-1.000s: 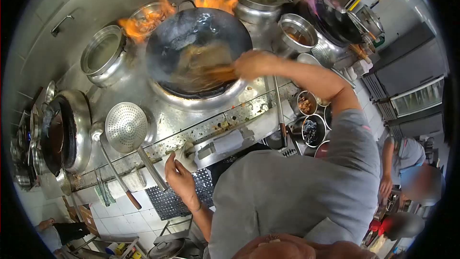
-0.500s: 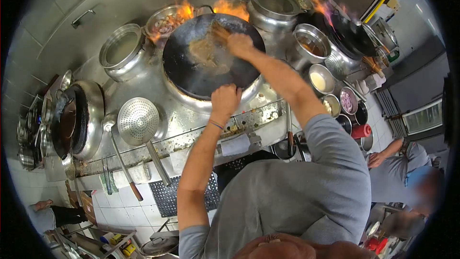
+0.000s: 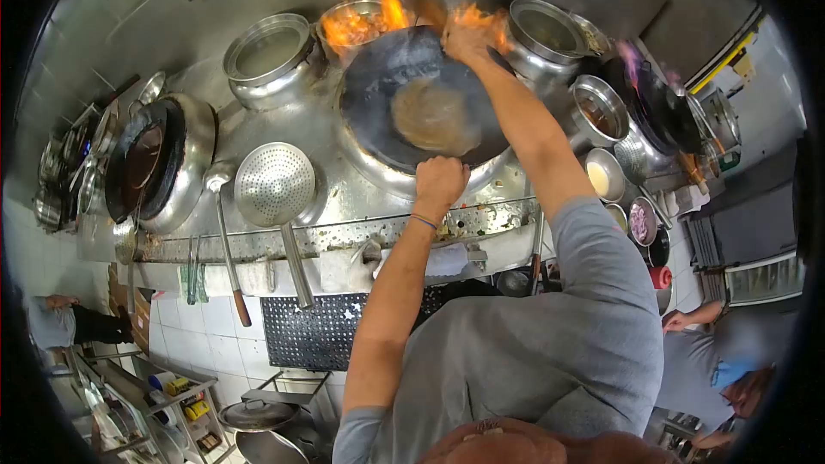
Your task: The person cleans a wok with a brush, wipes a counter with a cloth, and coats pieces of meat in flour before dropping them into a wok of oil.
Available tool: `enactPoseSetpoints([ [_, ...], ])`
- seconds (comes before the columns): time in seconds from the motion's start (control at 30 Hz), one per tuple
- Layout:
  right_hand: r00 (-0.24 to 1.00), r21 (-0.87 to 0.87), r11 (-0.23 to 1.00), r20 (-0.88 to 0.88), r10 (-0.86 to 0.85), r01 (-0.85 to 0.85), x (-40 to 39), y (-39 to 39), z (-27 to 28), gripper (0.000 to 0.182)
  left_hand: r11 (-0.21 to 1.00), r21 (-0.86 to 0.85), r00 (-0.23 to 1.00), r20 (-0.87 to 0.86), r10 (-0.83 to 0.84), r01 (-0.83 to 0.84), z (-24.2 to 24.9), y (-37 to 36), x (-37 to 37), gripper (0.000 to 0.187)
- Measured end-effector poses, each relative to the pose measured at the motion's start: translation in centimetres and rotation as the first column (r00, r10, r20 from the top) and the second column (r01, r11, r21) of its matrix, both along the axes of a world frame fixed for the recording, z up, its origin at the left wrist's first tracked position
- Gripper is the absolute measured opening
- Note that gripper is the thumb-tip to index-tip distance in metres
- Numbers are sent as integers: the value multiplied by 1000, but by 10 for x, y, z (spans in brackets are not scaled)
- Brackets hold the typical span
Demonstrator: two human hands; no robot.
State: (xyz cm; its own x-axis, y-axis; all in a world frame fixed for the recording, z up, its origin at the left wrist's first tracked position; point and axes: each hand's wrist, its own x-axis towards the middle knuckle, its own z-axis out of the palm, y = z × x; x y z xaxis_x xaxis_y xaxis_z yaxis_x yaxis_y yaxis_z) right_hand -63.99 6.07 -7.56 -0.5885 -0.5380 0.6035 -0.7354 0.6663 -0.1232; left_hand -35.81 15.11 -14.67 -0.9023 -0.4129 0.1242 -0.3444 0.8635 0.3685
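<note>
A large black wok (image 3: pixel 378 112) sits on the stove with murky brown liquid (image 3: pixel 434 116) pooled in it. At its near rim, my left hand (image 3: pixel 443 182) is closed in a fist and grips the wok; the exact hold is hidden under the fingers. My right hand (image 3: pixel 468 39) is at the wok's far right rim, fingers closed, close to the flames. A blurred brown brush (image 3: pixel 434 13) shows just beyond that hand, partly lost against the fire.
Flames rise behind the wok, over a pot (image 3: pixel 357 7). A perforated strainer (image 3: pixel 275 182) and a ladle (image 3: pixel 219 176) lie to the left. Another wok (image 3: pixel 640 107) and a pot (image 3: pixel 600 90) stand right. Co-workers are at the lower right (image 3: pixel 700 369) and far left (image 3: pixel 50 320).
My right hand has moved from inside the wok to its far rim with the brush. The liquid has gathered nearer the wok's front. The view has shifted, and my left hand stays at the rim.
</note>
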Motion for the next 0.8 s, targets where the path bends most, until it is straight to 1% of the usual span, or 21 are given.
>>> enactPoseSetpoints([
  [0.03,983,17,999,-178,-45,48,-6,-6,-20,52,1000,4,1000,-6,4,-4,5,-1,2,36],
  [0.07,982,56,998,189,-18,8,19,-2,-22,52,1000,17,1000,-14,7,-7,3,1,5,35],
  [0.1,849,77,996,529,-4,-43,46,1,-24,52,1000,27,1000,-24,11,-10,2,0,6,34],
  [0.13,826,148,984,563,-1,-100,64,-1,-30,55,999,36,999,-42,16,-15,3,-4,4,34],
  [0.17,796,222,963,605,-13,-153,83,3,-48,60,999,31,999,-50,15,-13,2,-3,5,34],
  [0.23,873,373,881,481,84,-291,132,15,-82,65,1000,11,997,-73,-10,10,3,-5,5,34],
  [0.33,746,256,810,597,297,-528,149,73,-69,67,999,15,999,-31,-40,41,3,-9,6,31],
  [0.37,706,262,784,645,292,-563,143,92,-52,67,998,22,998,-19,-53,54,2,-9,5,31],
  [0.4,665,264,761,693,277,-593,135,114,-33,67,998,-7,998,3,-62,62,-3,-10,4,31],
  [0.43,623,266,743,740,251,-615,130,138,-23,68,996,-47,997,-15,-81,80,-9,-13,4,30],
  [0.47,725,178,849,622,296,-498,131,166,-30,64,993,-25,993,-36,-115,114,-5,-14,7,28],
  [0.5,733,80,939,649,206,-334,139,190,-28,63,982,-3,979,-84,-187,187,0,-15,9,24],
  [0.53,722,-15,988,681,121,-151,155,211,-25,62,983,-16,977,-104,-185,184,-10,-15,4,25],
  [0.57,677,-131,991,728,112,-23,175,229,-23,58,983,13,981,-71,-182,183,3,-14,9,24],
  [0.6,636,-251,962,762,126,111,195,246,-21,55,981,8,978,-77,-191,193,10,-12,13,22],
  [0.67,675,-499,841,696,246,208,228,281,-40,50,979,-18,976,-82,-202,201,8,-16,14,22],
  [0.73,531,-477,761,822,208,440,269,311,-55,48,975,-52,972,-80,-220,217,0,-19,12,25],
  [0.8,472,-457,759,852,225,464,283,338,-97,54,972,-73,969,-92,-230,224,4,-19,22,24],
])
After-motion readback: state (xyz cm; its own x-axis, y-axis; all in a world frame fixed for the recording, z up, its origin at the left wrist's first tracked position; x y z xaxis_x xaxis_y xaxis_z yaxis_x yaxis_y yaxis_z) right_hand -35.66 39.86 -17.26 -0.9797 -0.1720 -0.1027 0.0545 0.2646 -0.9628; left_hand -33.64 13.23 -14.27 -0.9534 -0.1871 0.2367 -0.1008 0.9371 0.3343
